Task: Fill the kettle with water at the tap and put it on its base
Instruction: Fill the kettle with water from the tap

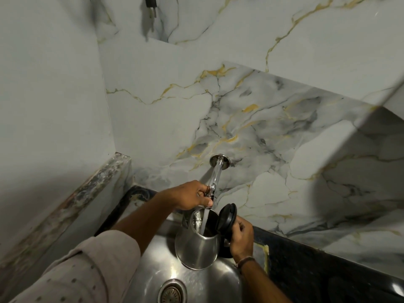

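Observation:
A steel kettle (196, 243) hangs over the sink, its black lid (227, 219) flipped open to the right. My right hand (241, 237) grips its black handle on the right side. A stream of water (205, 221) runs from the chrome wall tap (215, 173) straight into the kettle's mouth. My left hand (192, 194) is closed around the tap's handle just above the kettle. The kettle's base is not in view.
The steel sink (153, 259) with its round drain (172, 291) lies below the kettle. A dark countertop (317, 265) runs to the right. Marble walls stand behind and to the left, and a black plug (150, 2) hangs at the top.

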